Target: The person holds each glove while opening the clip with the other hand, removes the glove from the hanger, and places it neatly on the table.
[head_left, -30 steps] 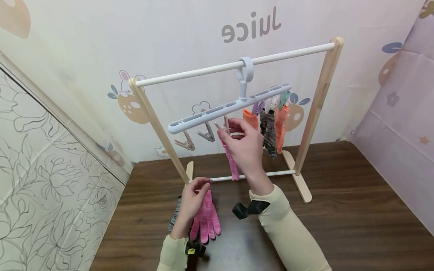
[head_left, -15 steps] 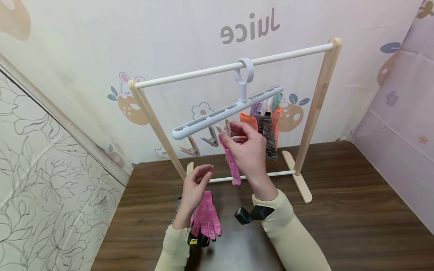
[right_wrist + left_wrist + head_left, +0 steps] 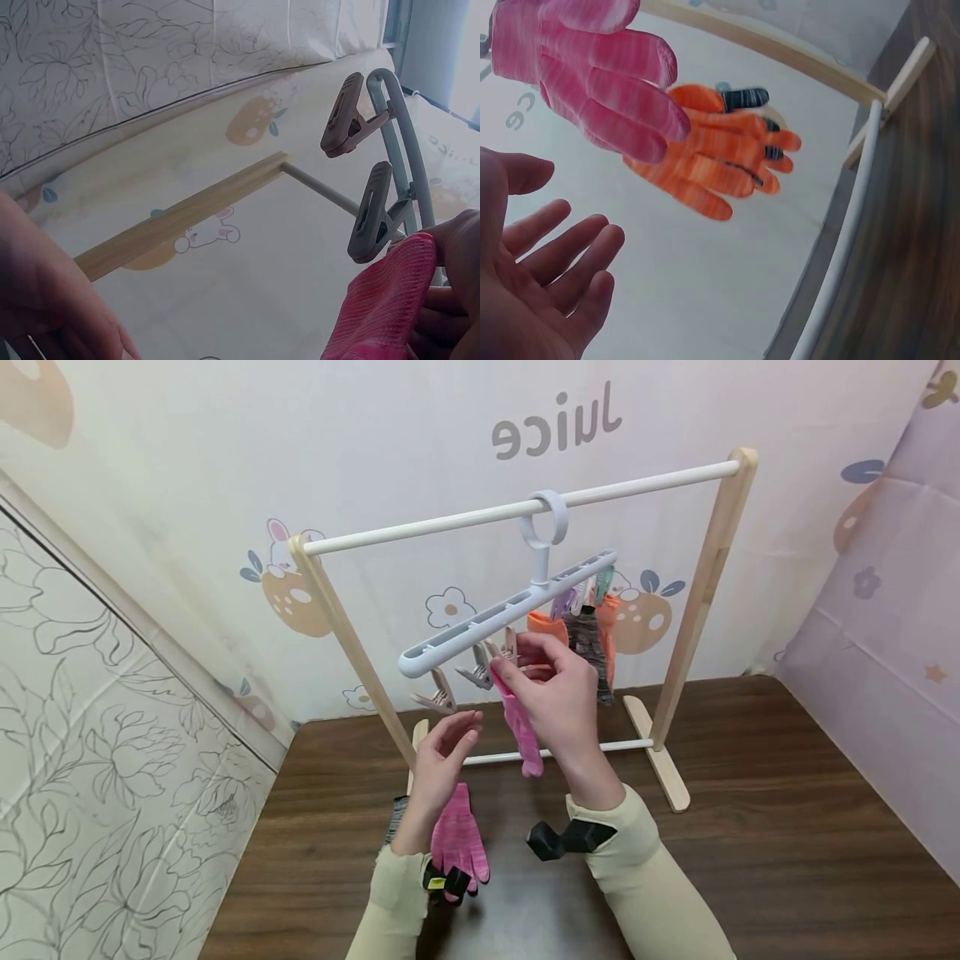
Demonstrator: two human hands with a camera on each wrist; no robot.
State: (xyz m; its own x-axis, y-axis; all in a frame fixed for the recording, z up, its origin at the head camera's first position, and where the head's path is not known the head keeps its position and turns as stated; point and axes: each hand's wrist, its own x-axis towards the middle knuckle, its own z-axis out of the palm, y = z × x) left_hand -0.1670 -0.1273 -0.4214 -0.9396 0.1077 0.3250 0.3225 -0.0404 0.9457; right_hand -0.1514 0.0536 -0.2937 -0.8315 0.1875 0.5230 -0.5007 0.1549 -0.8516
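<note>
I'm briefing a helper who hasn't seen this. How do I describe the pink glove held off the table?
Find the wooden-sided drying rack, then the pale blue hanger on its top bar. Under the hanger, left of the clipped orange gloves, the right hand holds the pink glove at its cuff. Unlike the other pink glove, lying on the table, this one dangles.

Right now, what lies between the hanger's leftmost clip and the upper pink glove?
A grey clip hangs between the leftmost clip and the pink glove, in the right wrist view.

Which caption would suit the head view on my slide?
Right hand holding a pink glove beneath a hanger on a rack; left hand nearby, fingers relaxed.
</note>
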